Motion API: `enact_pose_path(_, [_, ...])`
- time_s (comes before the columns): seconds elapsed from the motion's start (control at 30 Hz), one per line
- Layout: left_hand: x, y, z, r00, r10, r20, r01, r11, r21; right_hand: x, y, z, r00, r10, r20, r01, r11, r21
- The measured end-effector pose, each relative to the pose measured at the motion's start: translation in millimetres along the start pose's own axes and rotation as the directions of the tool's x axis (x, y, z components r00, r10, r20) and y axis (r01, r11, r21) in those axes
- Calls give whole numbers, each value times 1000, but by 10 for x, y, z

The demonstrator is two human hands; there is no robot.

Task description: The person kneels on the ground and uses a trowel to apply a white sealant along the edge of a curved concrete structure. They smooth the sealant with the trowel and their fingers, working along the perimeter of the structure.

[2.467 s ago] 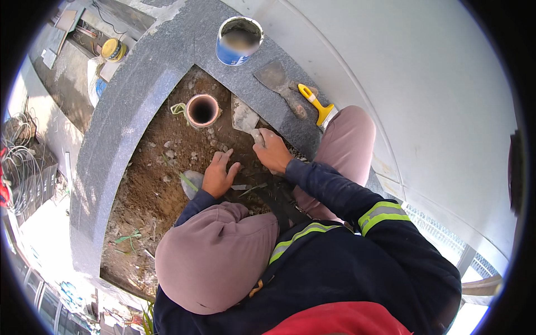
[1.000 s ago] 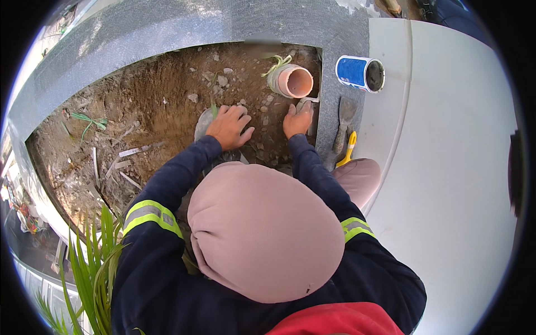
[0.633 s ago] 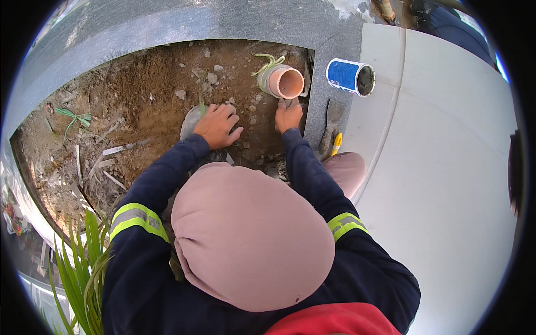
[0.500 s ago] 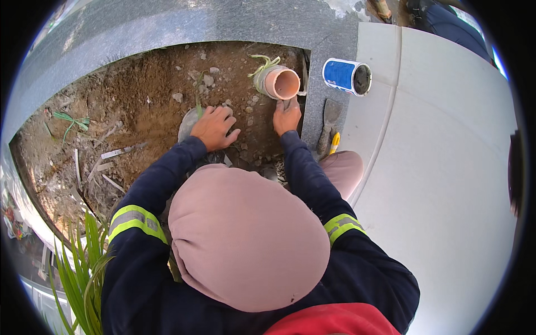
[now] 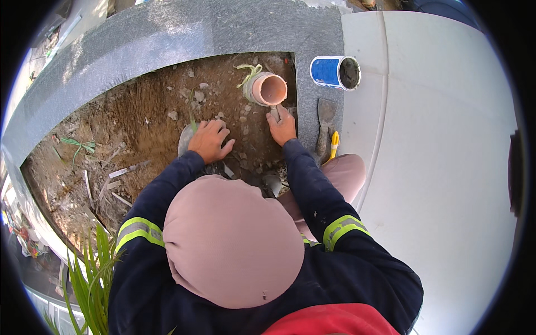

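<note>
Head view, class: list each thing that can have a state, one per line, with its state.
Left hand: flat on a grey stone in the soil.
Right hand: on the soil, fingers at the pipe.
Pipe: open-ended, set in soil.
Can: open, on its side.
Trowel: lying unused.

A single wide fisheye view looks almost straight down from above a crouching person, so close that the mauve head covering (image 5: pixel 234 240) and dark blue sleeves with yellow reflective bands fill the lower half. It faces the patch of brown dug soil (image 5: pixel 139 128) framed by a curved grey stone kerb (image 5: pixel 184 30), with pale smooth paving (image 5: pixel 446 139) along the right. Straight edges bow toward the round black rim; no second view is given, so nothing overlaps.
</note>
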State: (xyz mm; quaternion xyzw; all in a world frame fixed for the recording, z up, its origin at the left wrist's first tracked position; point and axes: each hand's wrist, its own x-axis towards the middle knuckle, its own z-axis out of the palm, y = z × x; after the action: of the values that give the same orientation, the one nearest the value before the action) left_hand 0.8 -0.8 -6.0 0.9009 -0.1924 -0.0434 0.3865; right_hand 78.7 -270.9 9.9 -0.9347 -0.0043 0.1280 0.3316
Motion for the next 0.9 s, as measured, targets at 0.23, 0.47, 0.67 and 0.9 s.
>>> enact_pose_path(0.23, [-8, 19, 17, 1000, -6, 8, 6, 1000, 8, -262, -41, 99, 986, 137, -93, -136, 991, 12])
enact_pose_path(0.47, [-14, 12, -16, 1000, 7, 3, -7, 1000, -19, -988, -852, 156, 795, 599, 98, -589, 722, 363])
enact_pose_path(0.67, [-47, -30, 3, 911, -181, -370, 143, 981, -128, -1202, -1191, 137, 711, 503, 492, -703, 539, 464])
enact_pose_path(0.9, [-245, -305, -270, 515, -487, -706, 347, 871, -347, -381, -1546, 739, 949, 188, 255, -250, 938, 240])
